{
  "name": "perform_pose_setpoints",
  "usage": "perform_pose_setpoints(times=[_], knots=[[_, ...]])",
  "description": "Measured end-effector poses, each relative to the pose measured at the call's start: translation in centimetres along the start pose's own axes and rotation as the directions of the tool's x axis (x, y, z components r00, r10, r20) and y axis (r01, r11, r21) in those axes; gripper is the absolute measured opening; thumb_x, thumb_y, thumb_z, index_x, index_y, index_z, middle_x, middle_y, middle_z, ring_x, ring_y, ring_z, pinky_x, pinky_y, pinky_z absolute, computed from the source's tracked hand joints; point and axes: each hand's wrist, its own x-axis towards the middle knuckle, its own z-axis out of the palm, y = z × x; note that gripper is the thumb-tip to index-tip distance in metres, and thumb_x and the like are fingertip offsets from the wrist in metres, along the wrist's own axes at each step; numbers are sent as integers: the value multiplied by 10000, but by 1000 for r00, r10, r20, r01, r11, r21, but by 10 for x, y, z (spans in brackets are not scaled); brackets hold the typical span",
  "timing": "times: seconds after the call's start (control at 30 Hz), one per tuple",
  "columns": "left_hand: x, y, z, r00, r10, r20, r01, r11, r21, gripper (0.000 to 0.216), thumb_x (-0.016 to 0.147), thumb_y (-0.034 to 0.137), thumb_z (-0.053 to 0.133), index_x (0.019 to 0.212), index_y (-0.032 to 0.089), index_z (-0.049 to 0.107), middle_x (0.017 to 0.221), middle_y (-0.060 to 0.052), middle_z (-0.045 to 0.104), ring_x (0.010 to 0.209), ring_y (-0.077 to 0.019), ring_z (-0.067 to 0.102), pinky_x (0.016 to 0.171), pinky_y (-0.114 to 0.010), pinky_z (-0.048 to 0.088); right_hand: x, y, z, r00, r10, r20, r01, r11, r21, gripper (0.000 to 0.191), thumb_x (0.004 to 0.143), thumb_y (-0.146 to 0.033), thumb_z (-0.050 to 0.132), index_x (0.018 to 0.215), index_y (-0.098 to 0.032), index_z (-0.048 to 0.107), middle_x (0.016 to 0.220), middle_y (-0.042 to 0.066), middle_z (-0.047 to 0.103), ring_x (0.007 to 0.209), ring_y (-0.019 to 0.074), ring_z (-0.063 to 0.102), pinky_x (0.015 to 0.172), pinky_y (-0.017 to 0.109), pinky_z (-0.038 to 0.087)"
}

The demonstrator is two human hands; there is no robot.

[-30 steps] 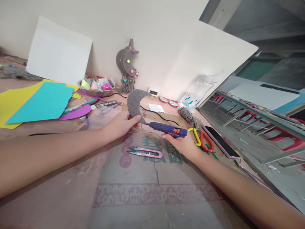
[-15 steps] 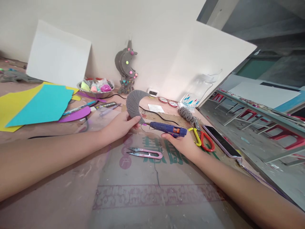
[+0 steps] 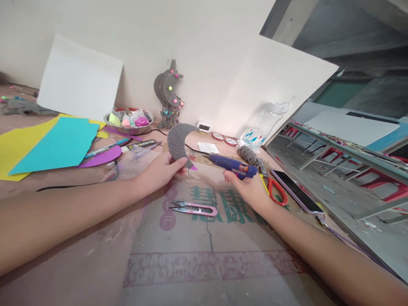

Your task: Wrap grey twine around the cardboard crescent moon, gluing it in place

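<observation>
Left hand (image 3: 163, 171), nearly closed, pinches a yarn-wrapped crescent (image 3: 176, 141) low (likely light, stiff; best held by edges); at its four o'clock, right hand (image 3: 251, 187) curls round a glue gun (image 3: 230, 164).

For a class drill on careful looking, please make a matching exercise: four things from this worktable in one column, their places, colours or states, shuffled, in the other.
Things
1. Glue gun
2. Yarn-wrapped crescent
3. Thread snips
4. Phone

Places, colours, states
A. Lying with its dark screen facing up
B. Grey, held in the left hand
C. Pink-handled, not held
D. Blue, held in the right hand

Pairs: 1-D, 2-B, 3-C, 4-A
</observation>
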Motion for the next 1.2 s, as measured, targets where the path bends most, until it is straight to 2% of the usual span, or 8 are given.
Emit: perform_pose_setpoints(times=[0.27,0.47,0.6,0.8,0.9,0.97,1.1,1.2], knots=[[1,0,1,1000,4,13,-3,998,-57,283,820,416,497,700,167,558,645,-7,581,562,-127,498,513,-236,377,48,1,-27,999,47,-15,-46,997,63,330,835,-474,522,800,-163,626,824,75,682,735,167,612,679,279,483],[0,2,2,1000,0,-8,0,999,-43,275,813,401,510,680,168,570,636,-6,594,572,-128,512,524,-234,373,113,38,-9,977,207,-53,-212,915,-344,385,789,-479,567,949,-142,658,918,84,698,788,198,623,689,282,467],[2,-1,1,999,15,32,-13,998,-57,275,823,402,496,688,170,558,647,-5,596,586,-130,522,539,-237,389,133,67,10,961,274,-33,-262,867,-423,315,766,-403,606,881,-117,666,856,103,694,787,226,626,694,298,455],[2,-2,1,998,33,53,-30,997,-67,262,828,407,488,753,167,565,675,-3,598,624,-137,540,569,-240,414,119,73,-1,956,279,89,-201,847,-491,412,743,-510,605,862,-120,663,805,105,686,723,216,619,662,292,437],[3,-4,1,997,52,53,-49,996,-72,281,833,426,476,793,164,570,713,-11,604,660,-143,557,585,-241,419,100,60,-18,982,181,60,-121,836,-535,442,731,-496,628,976,-128,630,980,139,666,840,231,607,724,312,424],[4,-5,1,997,66,44,-63,997,-54,299,834,441,470,789,163,568,726,-17,614,680,-150,571,607,-246,425,85,46,-24,999,46,-3,-40,838,-544,388,782,-490,570,933,-137,621,934,121,666,832,222,597,728,322,419],[5,-5,-1,994,111,13,-111,994,-24,285,837,437,460,827,172,564,750,-19,631,736,-170,593,656,-257,439,54,8,-14,984,68,167,-27,971,-237,374,828,-507,494,732,-161,599,759,37,648,713,159,582,663,275,426],[3,-3,-2,991,132,-10,-132,991,-9,278,839,429,457,817,172,563,751,-21,628,730,-169,584,657,-258,442,32,-22,4,929,121,350,-124,992,-14,318,781,-479,578,728,-172,517,832,38,650,570,99,517,545,245,420]])
